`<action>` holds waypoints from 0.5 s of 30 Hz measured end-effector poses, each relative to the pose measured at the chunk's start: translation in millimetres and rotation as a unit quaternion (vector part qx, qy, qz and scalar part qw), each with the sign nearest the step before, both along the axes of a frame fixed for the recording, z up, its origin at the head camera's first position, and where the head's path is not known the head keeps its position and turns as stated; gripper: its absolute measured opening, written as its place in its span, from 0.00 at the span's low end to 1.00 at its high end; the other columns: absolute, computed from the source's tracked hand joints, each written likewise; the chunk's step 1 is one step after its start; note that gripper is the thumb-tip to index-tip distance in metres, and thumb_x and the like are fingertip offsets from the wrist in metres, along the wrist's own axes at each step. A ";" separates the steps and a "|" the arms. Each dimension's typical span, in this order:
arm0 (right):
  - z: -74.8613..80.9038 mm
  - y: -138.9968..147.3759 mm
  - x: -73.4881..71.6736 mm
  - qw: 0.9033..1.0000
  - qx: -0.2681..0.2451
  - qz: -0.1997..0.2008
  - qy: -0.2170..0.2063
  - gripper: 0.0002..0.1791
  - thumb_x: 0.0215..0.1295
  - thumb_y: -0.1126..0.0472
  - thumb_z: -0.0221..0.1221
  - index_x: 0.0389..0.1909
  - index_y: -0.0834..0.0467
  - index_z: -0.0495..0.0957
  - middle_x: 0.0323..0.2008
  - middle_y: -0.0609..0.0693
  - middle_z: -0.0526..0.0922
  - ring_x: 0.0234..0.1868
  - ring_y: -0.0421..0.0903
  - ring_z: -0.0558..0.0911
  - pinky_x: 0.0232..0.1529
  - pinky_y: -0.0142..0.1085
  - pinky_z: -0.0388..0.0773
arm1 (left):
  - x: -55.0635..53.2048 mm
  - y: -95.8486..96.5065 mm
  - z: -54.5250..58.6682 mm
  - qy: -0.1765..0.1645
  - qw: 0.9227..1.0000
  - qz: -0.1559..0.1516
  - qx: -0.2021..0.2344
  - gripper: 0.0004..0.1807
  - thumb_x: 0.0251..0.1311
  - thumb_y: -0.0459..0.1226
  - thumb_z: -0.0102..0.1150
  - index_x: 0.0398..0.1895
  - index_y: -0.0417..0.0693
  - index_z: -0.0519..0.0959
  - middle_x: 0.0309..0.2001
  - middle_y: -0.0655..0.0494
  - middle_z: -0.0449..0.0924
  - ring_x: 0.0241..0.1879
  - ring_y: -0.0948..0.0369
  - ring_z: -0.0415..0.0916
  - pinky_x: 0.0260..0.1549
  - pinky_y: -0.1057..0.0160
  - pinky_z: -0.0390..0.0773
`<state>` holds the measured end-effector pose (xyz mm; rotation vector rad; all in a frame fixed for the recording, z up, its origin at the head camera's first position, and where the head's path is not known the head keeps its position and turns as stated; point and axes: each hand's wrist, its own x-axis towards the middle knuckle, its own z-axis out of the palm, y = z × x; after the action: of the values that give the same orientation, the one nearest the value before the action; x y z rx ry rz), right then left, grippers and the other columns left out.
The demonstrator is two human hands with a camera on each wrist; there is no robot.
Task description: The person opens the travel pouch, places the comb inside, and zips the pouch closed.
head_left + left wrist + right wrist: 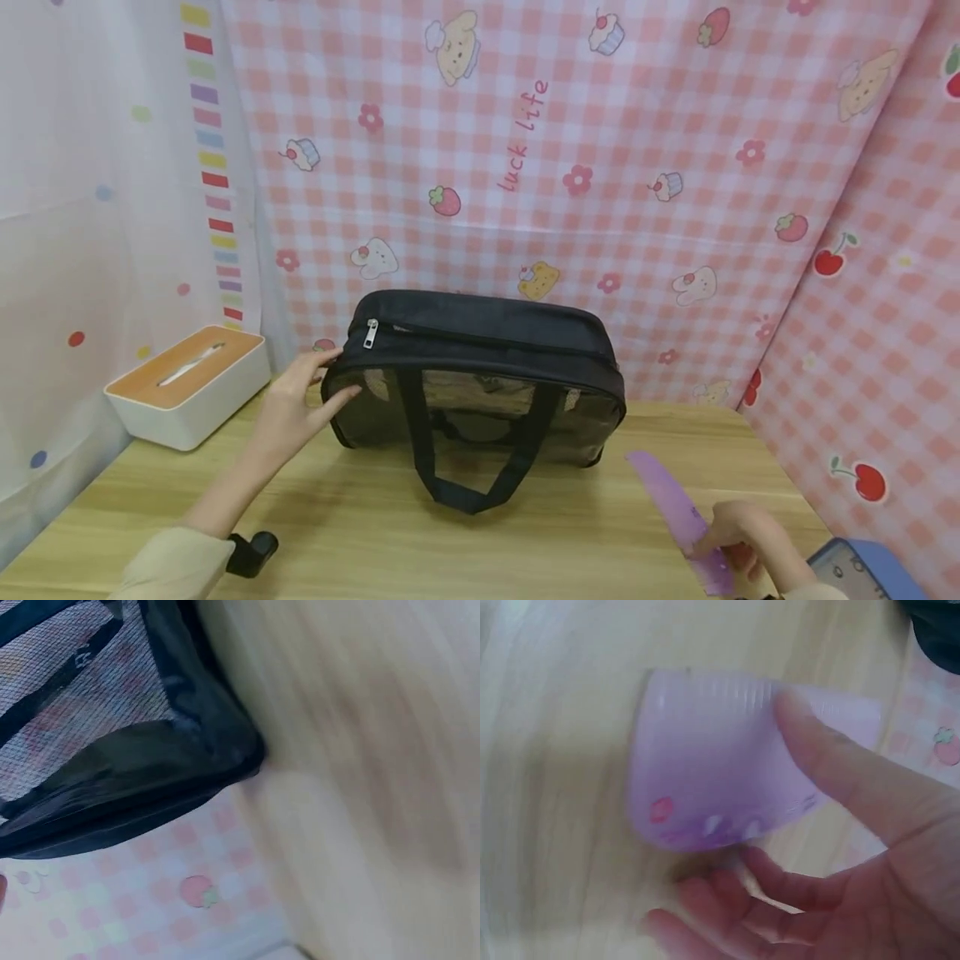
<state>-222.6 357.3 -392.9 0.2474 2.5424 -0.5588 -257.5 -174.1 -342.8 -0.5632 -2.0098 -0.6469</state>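
A black bag (487,333) with see-through mesh panels stands on the wooden table, its strap handle hanging in front and a silver zipper pull at the upper left. At the bag's left end is my left hand (300,396), thumb and fingers spread apart at the corner. The left wrist view shows the bag's dark corner (202,742) and only a fingertip. My right hand (738,537) holds a translucent purple strip (675,504) with fine lines along one edge and small printed pictures. In the right wrist view the thumb (832,757) lies over the strip, with fingers below it.
A white tissue box (187,417) with a wood-coloured lid stands at the left. A blue-sided case (873,571) is partly in view at the lower right. Pink checked cloth (487,225) hangs behind the table, and white dotted cloth (75,275) hangs at the left.
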 end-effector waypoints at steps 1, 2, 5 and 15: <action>-0.7 -1.3 0.8 1.000 0.004 0.002 -0.010 0.44 0.49 0.53 0.67 0.51 0.82 0.57 0.25 0.59 0.74 0.27 0.51 0.77 0.29 0.45 0.83 | 1.5 0.4 5.0 -0.008 1.000 0.003 -0.002 0.31 0.36 0.32 0.74 0.49 0.37 0.75 0.43 0.43 0.77 0.38 0.52 0.78 0.29 0.56 0.80; -1.1 -2.6 1.6 1.000 0.002 0.001 -0.015 0.45 0.49 0.53 0.67 0.52 0.83 0.54 0.26 0.61 0.75 0.29 0.53 0.79 0.31 0.47 0.83 | 3.3 1.9 11.3 -0.018 1.000 0.004 -0.003 0.31 0.37 0.34 0.73 0.50 0.39 0.75 0.44 0.45 0.77 0.38 0.53 0.77 0.28 0.55 0.79; -0.7 -5.3 2.5 1.000 0.001 0.002 -0.031 0.48 0.51 0.54 0.66 0.54 0.85 0.49 0.27 0.62 0.78 0.31 0.55 0.81 0.34 0.49 0.83 | 5.6 12.9 36.6 -0.039 0.999 -0.021 -0.026 0.32 0.40 0.38 0.72 0.53 0.42 0.74 0.49 0.46 0.75 0.44 0.52 0.74 0.35 0.53 0.78; -6.1 -1.6 1.2 0.999 -0.010 -0.009 -0.039 0.44 0.51 0.52 0.66 0.50 0.83 0.56 0.27 0.62 0.77 0.30 0.53 0.81 0.34 0.47 0.83 | -14.7 92.2 125.5 -0.192 0.933 -0.148 -0.267 0.05 0.53 0.33 0.62 0.33 0.42 0.82 0.34 0.52 0.81 0.35 0.58 0.79 0.34 0.65 0.81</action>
<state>-221.4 355.6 -399.0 0.2804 2.4605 -0.5697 -272.3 -81.9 -217.3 -1.1535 -2.5150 -0.3961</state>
